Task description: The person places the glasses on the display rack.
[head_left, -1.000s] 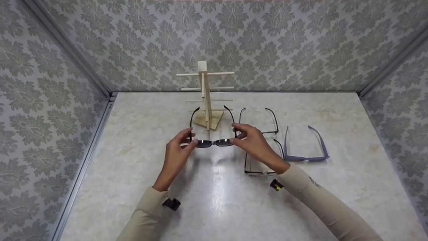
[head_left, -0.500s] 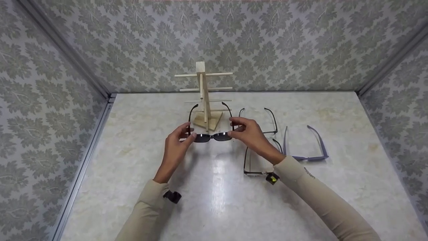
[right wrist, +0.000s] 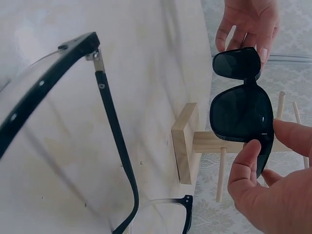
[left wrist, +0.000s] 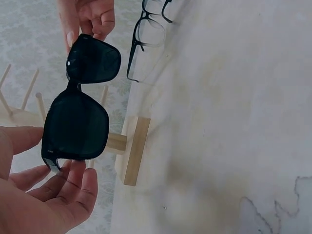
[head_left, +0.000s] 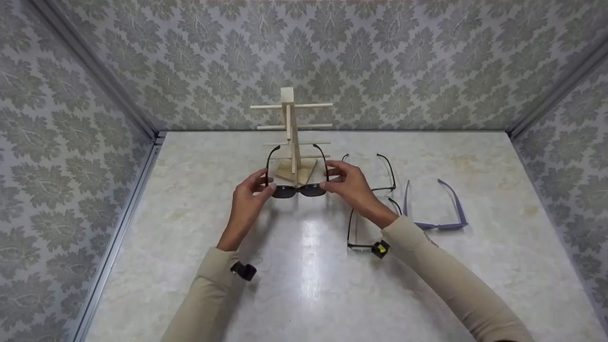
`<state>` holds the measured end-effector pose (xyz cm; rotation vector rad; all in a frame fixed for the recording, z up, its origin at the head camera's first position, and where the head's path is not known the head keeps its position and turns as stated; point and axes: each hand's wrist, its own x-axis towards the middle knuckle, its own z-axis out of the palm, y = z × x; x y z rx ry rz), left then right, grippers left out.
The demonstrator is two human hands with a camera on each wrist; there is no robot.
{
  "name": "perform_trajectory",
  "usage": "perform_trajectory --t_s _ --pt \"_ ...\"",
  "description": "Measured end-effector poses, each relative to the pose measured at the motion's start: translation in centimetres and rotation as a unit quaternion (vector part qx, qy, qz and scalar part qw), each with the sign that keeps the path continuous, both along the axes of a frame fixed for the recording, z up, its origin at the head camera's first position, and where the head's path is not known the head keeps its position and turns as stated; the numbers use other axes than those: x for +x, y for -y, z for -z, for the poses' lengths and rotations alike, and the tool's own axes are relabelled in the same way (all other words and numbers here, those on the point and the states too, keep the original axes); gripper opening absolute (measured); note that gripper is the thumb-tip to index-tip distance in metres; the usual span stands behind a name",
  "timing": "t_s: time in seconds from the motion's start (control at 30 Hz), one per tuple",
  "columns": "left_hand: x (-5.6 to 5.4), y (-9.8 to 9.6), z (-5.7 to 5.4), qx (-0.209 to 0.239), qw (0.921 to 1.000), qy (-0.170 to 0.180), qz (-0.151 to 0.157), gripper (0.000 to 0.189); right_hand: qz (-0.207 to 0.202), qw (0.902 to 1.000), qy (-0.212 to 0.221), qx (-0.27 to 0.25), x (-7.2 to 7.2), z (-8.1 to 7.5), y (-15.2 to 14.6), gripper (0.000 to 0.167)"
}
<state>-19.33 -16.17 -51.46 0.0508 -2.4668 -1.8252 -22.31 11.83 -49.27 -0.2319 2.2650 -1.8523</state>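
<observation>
Black sunglasses (head_left: pixel 285 191) are held up between both hands, lenses facing the person and arms unfolded toward the wooden stand (head_left: pixel 293 137). My left hand (head_left: pixel 248 202) pinches the frame's left end near the hinge, thumb on the front side. At the opposite end my right hand (head_left: pixel 354 187) pinches the other hinge corner. In the left wrist view the dark lenses (left wrist: pixel 78 124) show whole, with the stand behind them. The right wrist view has the same sunglasses (right wrist: pixel 242 112) in front of the stand's post (right wrist: pixel 207 141). The stand's pegs carry no glasses.
Clear-lensed dark-framed glasses (head_left: pixel 393 178) lie right of the stand. Another dark-framed pair (head_left: pixel 350 232) lies nearer, partly under the right forearm. Purple-framed glasses (head_left: pixel 439 226) rest farther right. Patterned walls enclose the table (head_left: pixel 190 190) at the back and sides.
Both hands have moved forward, away from the person, carrying the sunglasses closer to the stand. The lenses now face the head camera more fully. The other glasses have stayed put.
</observation>
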Motion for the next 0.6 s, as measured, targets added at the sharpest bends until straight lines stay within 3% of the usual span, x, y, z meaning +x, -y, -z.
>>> perform_trajectory --t_s 0.6 --pt "-2.7 0.8 0.4 0.048 0.9980 0.040 0.011 0.054 0.008 0.9992 0.030 -0.026 -1.7 0.5 1.0 0.063"
